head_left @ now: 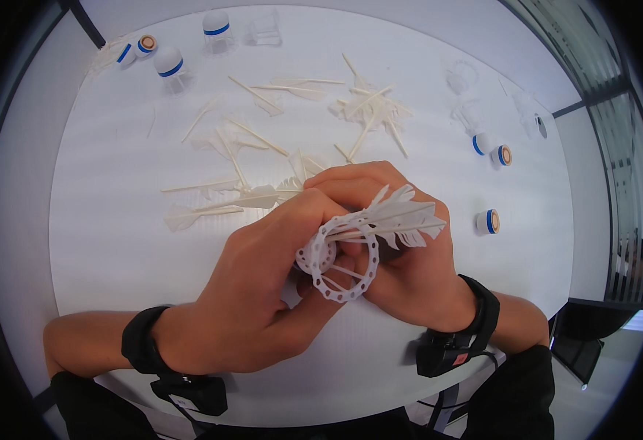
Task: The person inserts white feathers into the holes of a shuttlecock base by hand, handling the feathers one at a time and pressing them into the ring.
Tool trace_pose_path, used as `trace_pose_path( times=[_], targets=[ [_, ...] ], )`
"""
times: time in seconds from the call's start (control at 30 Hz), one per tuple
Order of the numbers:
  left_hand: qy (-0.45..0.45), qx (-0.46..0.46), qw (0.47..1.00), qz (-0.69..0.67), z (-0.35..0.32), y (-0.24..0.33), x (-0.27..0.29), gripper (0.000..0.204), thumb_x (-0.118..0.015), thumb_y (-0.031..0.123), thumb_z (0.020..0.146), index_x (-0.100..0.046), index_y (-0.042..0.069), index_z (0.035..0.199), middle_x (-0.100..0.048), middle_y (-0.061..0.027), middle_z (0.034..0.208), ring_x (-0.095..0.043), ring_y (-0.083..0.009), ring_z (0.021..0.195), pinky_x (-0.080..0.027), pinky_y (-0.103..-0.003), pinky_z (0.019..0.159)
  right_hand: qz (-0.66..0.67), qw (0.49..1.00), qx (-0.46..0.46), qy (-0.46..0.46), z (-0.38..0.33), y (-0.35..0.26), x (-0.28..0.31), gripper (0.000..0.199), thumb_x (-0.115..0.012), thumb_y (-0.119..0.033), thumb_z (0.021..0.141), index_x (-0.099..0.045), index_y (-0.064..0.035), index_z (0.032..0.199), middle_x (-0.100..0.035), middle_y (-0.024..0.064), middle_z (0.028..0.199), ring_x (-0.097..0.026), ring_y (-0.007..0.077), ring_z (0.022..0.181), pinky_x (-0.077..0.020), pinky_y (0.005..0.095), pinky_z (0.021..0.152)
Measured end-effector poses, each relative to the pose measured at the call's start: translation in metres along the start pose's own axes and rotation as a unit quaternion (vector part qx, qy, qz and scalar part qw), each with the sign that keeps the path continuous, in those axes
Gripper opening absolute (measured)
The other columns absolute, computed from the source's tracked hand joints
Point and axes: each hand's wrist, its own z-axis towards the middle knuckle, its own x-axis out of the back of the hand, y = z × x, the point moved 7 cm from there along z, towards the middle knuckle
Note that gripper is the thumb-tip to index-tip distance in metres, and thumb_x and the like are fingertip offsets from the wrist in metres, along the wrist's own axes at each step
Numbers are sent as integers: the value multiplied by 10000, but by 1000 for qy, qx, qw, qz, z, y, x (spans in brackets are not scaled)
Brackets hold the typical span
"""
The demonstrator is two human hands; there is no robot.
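Observation:
My left hand (263, 286) is closed around a white plastic shuttlecock skirt frame (371, 270), two perforated rings joined by thin ribs. Its larger ring faces up toward me, and the smaller ring lies partly behind it among my fingers. A white feather (409, 218) slants through the larger ring, vane to the right, quill running down inside. Behind the frame, my right hand (424, 279) is curled, its fingertips at the quill, seen in part through the ring. The exact grip of those fingertips is hidden. Loose white feathers (263, 196) lie just beyond my left hand.
More feathers (369, 106) are scattered across the white table (131, 264). White caps with blue bands (488, 221) stand at the right and far left. Clear plastic pieces (263, 31) sit at the back. Black devices (442, 356) are strapped to both wrists.

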Motion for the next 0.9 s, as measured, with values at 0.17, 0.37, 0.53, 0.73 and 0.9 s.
trace_pose_path(
  times=[0.17,0.37,0.53,0.73,0.9],
  targets=[
    [-6,21,1000,-10,-1,-5,-2,234,-625,-39,836,-577,-42,1065,-583,-119,1009,-556,-206,834,-452,-295,740,38,998,-31,45,-2,1,7,303,-697,-59,844,-646,65,1117,-643,168,1167,-631,228,1015,-502,311,862],
    [-7,-7,1000,-9,-2,-2,-2,266,-614,-61,834,-546,-38,1090,-581,-116,999,-553,-193,822,-452,-286,731,83,993,-32,81,-2,0,10,549,-515,172,620,-666,4,1120,-667,142,1047,-631,240,938,-515,291,807],
    [17,-47,999,-6,0,-6,-5,190,-648,38,900,-524,29,1043,-551,-72,833,-520,-168,632,-432,-280,554,102,990,-99,17,-3,7,1,338,-665,20,820,-634,69,1153,-660,133,1077,-643,164,943,-518,276,806],
    [15,-38,999,3,-1,-4,-3,211,-665,36,880,-528,37,1040,-552,-72,815,-514,-172,628,-427,-279,559,77,994,-67,42,3,1,7,255,-668,32,824,-687,49,1078,-664,160,1086,-658,187,942,-539,281,792],
    [16,-36,999,-12,-1,-6,-5,234,-670,32,873,-533,36,1062,-573,-79,826,-518,-176,635,-432,-283,564,92,993,-36,67,1,2,5,236,-679,64,815,-707,49,1048,-627,204,1188,-677,250,982,-571,334,845]
  ],
)
